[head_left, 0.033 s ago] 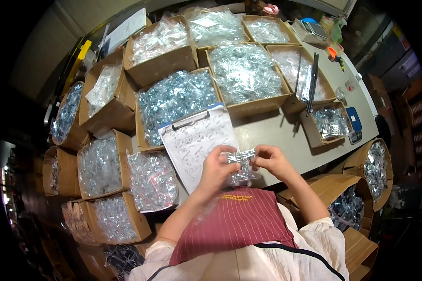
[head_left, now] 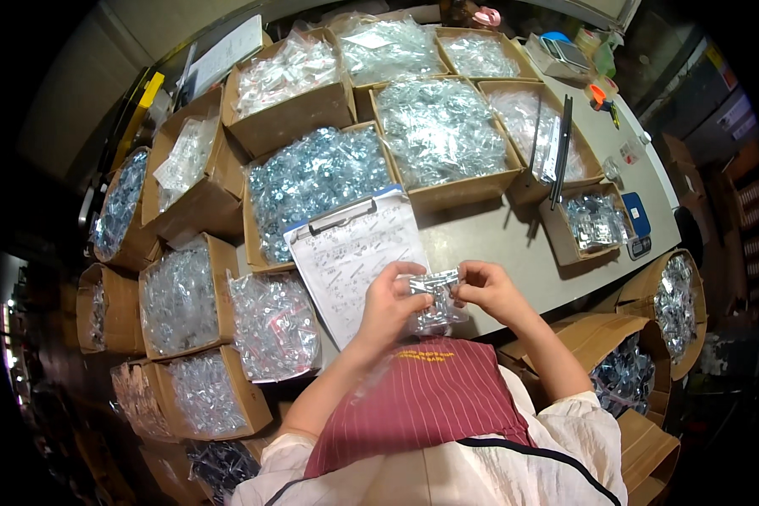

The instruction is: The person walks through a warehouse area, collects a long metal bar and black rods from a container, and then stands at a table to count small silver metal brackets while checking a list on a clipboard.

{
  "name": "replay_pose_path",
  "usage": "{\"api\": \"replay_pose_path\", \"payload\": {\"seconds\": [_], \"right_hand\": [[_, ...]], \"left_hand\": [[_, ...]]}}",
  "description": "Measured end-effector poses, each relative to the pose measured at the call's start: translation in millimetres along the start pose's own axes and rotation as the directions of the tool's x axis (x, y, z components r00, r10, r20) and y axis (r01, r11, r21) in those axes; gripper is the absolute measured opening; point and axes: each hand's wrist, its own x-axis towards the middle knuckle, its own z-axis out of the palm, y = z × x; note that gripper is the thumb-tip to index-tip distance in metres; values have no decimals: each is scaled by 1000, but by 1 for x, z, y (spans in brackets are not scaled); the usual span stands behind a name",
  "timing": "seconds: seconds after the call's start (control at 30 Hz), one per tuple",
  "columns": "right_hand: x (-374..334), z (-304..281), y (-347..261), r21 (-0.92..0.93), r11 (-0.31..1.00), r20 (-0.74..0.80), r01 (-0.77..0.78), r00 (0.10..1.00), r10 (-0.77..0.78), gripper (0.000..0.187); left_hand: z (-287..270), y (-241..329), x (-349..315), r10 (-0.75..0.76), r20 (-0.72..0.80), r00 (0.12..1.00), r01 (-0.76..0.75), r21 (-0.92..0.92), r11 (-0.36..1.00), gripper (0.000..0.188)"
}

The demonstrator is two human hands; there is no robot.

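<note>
Between my hands, close above the near edge of the table, is a clear plastic bag of shiny metal parts [head_left: 437, 305]. My left hand [head_left: 390, 300] grips its left side, the thumb lying across the front. At the bag's upper right corner, the fingers and thumb of my right hand [head_left: 486, 288] pinch the plastic. The exact kind of the metal pieces is too small to tell. Just left of the bag, partly behind my left hand, lies a clipboard with a written sheet [head_left: 358, 253].
Cardboard boxes full of bagged metal parts [head_left: 443, 135] crowd the table's far side and left. At right stand a small box [head_left: 594, 223], black bars [head_left: 562, 152] and a blue-and-black device [head_left: 637, 221]. Orange-handled scissors [head_left: 599, 95] lie farther back. More cartons [head_left: 599, 341] sit beside my right arm.
</note>
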Motion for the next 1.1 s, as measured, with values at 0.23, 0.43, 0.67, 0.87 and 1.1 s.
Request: {"api": "replay_pose_path", "payload": {"seconds": [0.23, 0.43, 0.67, 0.87, 1.1], "right_hand": [[-2, -2, -4, -276, 957, -1, -94, 995, 97, 17], [-1, -4, -7, -27, 991, 121, -129, 984, 131, 18], [-1, -4, -12, 26, 989, 180, -148, 974, 141, 11], [-1, -14, -14, 44, 988, 149, -148, 979, 140, 16], [-4, -18, -18, 16, 989, 148, -150, 978, 146, 13]], "left_hand": [[1, -7, 2, -10, 29, 1000, 9, 34, 999, 43], [4, -7, 3, -11, 46, 999, 10, 25, 1000, 42], [0, -7, 2, -51, 54, 997, 51, -10, 999, 41], [-3, -2, 1, -29, 30, 999, 31, -45, 999, 42], [-4, -3, 2, -20, 18, 1000, 21, -65, 998, 41]]}}
